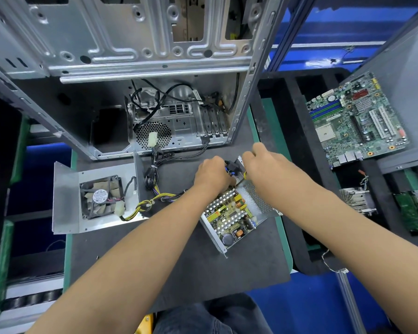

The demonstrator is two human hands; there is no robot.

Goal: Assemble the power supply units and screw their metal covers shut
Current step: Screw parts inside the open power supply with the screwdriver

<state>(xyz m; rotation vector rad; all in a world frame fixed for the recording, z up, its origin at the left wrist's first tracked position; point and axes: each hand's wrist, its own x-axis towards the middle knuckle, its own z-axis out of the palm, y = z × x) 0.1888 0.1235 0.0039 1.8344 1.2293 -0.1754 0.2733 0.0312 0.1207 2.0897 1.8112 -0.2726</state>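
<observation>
An open power supply unit lies on the dark mat, its circuit board exposed inside a perforated metal shell. My left hand and my right hand meet at its far end, fingers curled on the black socket piece and the metal end wall there. The fingertips hide the exact grip. The unit's metal cover lies to the left, inner side up, with a black fan mounted on it. A bundle of black and yellow cables runs from the cover area to the unit.
An open grey computer case stands at the back of the mat. A green motherboard lies in a dark foam tray at the right, with a heatsink and a small green card below it.
</observation>
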